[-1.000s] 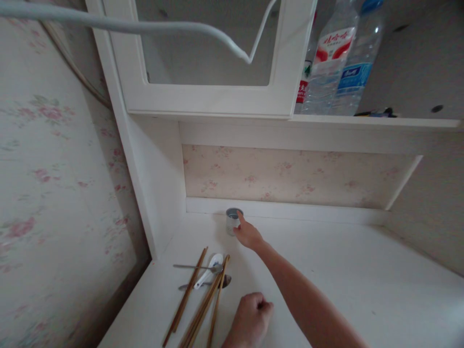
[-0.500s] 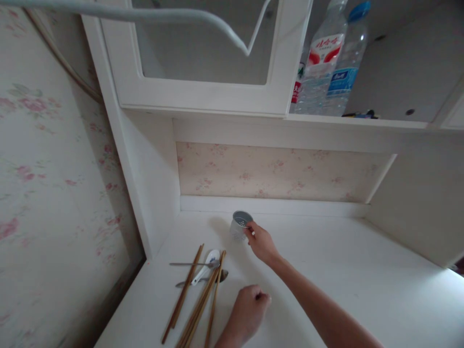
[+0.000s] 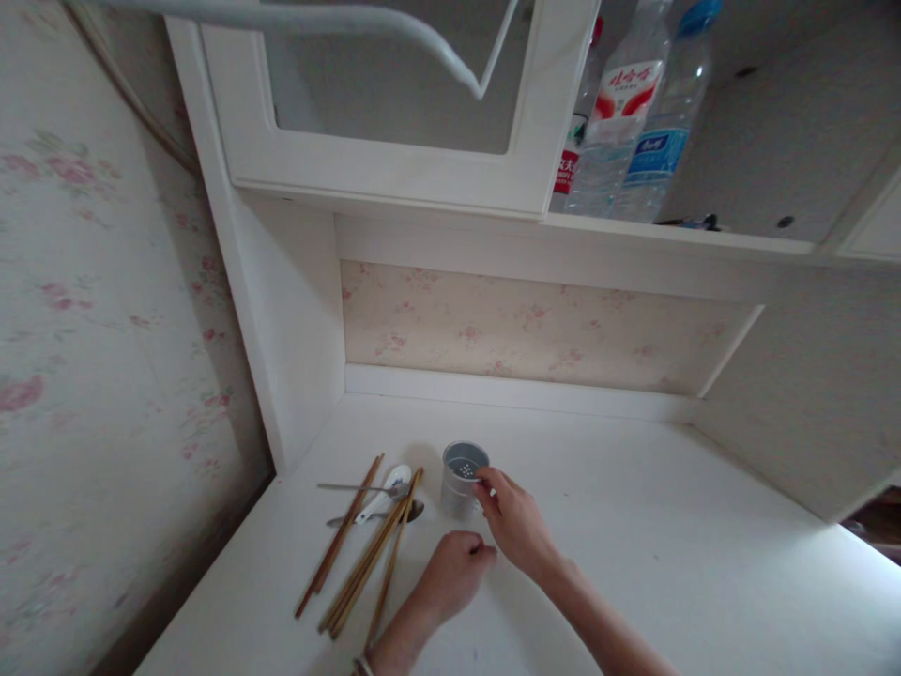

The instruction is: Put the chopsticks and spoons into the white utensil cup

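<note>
My right hand (image 3: 517,518) pinches the near right rim of a grey utensil holder (image 3: 460,496) with holes in its bottom, which stands upright on the white surface. Just below it, my left hand (image 3: 456,571) is curled into a fist, with nothing visible in it. To the left of both hands lie several wooden chopsticks (image 3: 366,571), some reddish-brown and some lighter. A white ceramic spoon (image 3: 375,505) rests among them. A metal fork (image 3: 366,487) crosses over that spoon, and a metal spoon (image 3: 415,512) lies partly hidden beneath the chopsticks.
Above the white tabletop (image 3: 605,554) hangs a cabinet with a glass door (image 3: 394,169). Several plastic bottles (image 3: 619,122) stand on its open shelf. A white cable (image 3: 352,19) runs across the top. At left is a flowered wall (image 3: 105,376).
My right hand has drawn the utensil holder toward me. My left fist is now closer to the holder. The view has shifted slightly; the chopsticks and spoons lie as before.
</note>
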### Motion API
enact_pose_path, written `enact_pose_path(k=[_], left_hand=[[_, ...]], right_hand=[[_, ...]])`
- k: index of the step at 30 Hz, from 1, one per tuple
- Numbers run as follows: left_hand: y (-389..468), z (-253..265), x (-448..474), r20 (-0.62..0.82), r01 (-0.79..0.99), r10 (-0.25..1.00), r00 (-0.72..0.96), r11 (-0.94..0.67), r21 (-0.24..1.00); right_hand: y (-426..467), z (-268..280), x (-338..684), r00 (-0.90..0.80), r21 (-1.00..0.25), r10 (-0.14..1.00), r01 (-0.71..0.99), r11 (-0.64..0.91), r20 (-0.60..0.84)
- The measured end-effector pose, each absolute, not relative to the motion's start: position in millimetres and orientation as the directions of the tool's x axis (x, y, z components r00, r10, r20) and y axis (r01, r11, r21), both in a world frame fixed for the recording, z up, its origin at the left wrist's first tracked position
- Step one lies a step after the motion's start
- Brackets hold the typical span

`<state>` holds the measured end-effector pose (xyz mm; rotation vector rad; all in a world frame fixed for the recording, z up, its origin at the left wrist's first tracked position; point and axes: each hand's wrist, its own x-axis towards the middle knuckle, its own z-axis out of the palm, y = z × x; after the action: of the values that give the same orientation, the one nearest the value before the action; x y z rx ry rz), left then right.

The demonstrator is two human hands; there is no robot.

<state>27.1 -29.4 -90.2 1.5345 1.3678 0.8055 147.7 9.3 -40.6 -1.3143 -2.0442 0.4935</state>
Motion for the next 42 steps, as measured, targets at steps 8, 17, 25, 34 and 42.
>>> enact_pose_path(k=[8, 17, 25, 34, 42], left_hand=[[-29.5, -88.2, 26.6, -0.089, 0.386, 0.98, 0.175, 0.015, 0.923], [-30.7, -87.3, 27.7, -0.097, 0.416, 0.982, 0.164, 0.02, 0.909], [-35.1, -83.7, 30.4, -0.12, 0.424, 0.982, 0.145, 0.047, 0.905], [-56.2, -39.5, -28.4, -0.053, 0.657, 0.985, 0.167, -0.07, 0.751], [-41.2, -47.9, -142.7, -0.032, 0.923, 0.975, -0.221, 0.219, 0.317]], right_hand=[[3.8, -42.2, 149.2, -0.299, -0.619, 0.907, 0.664, 0.421, 0.296], [-16.8, -87.4, 171.6, -0.001, -0.869, 0.981, 0.463, 0.173, 0.195], [-19.3, -116.2, 184.1, 0.031, -0.951, 0.998, 0.305, 0.043, 0.055], [-19.5, -115.7, 182.0, -0.058, -0.936, 0.998, 0.351, 0.03, 0.01], [-22.2, -117.1, 181.1, -0.132, -0.91, 0.991, 0.406, 0.088, 0.036]])
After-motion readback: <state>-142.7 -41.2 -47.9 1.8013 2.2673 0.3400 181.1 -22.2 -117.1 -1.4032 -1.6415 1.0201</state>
